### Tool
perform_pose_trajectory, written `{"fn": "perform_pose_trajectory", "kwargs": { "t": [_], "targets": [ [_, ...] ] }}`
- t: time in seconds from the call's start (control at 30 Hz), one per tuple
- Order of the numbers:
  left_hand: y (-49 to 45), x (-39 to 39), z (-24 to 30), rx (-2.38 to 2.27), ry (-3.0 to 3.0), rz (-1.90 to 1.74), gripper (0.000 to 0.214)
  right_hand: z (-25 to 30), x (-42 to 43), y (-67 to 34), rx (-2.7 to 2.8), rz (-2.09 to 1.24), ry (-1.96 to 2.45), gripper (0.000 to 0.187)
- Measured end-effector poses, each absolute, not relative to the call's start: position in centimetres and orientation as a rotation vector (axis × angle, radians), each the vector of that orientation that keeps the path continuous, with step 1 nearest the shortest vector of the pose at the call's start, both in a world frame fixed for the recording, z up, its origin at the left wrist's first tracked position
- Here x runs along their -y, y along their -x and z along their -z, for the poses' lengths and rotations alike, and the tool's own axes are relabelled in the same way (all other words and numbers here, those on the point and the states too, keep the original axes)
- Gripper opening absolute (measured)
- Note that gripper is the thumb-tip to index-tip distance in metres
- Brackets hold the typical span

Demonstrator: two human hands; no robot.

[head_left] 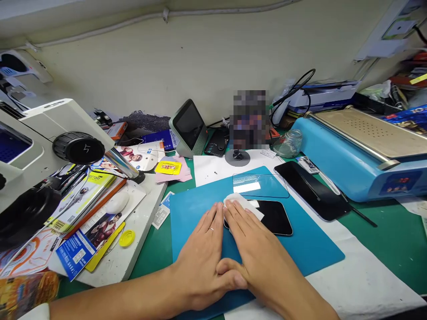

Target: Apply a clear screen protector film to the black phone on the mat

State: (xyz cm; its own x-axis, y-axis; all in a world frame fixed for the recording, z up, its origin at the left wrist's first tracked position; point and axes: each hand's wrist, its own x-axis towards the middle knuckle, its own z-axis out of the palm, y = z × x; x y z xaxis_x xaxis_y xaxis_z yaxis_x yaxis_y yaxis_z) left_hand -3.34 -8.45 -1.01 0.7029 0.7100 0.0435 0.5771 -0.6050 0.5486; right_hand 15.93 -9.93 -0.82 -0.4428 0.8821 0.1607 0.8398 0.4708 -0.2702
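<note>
A smartphone (277, 218) with a dark screen lies face up on a blue mat (196, 200). My right hand (251, 238) holds a white wipe (255, 210) under its straight fingers, pressed against the phone's left end. My left hand (203, 249) is open beside it, fingers stretched out and lying at the phone's left edge; a ring sits on one finger. The thumbs cross near the wrists. Just behind the phone rests a clear glass screen protector (267, 183) with a dark outline. The phone's left end is hidden by the wipe and my fingers.
Right of the mat lies a larger dark phone (308, 189) with a thin tool on it. A blue machine with a metal plate (370, 129) and a glass jar (289, 143) stand behind. At left are a microscope (66, 129) and piled packages (90, 200). A small display (189, 126) stands at the back.
</note>
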Motion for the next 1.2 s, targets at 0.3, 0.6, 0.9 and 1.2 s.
{"fn": "perform_pose_trajectory", "kwargs": {
  "t": [0.3, 0.6, 0.9, 1.2],
  "targets": [
    [3.1, 8.4, 0.8, -0.979, -2.449, -0.320, 0.110, 1.8, 13.4, -18.0, 2.426, -0.017, 1.422, 0.074],
    [2.9, 8.7, 0.6, -1.041, -2.485, -0.208, 0.107, 2.2, 14.1, -23.0, 2.236, 0.070, 1.759, 0.080],
    [3.3, 8.7, 1.2, -1.027, -2.399, -0.374, 0.098, -1.0, 9.0, -16.9, 2.406, -0.396, 1.610, 0.078],
    [3.2, 8.6, 0.6, -1.009, -2.389, -0.329, 0.098, 0.7, 13.1, -18.7, 2.423, -0.173, 1.476, 0.064]
  ]
}}
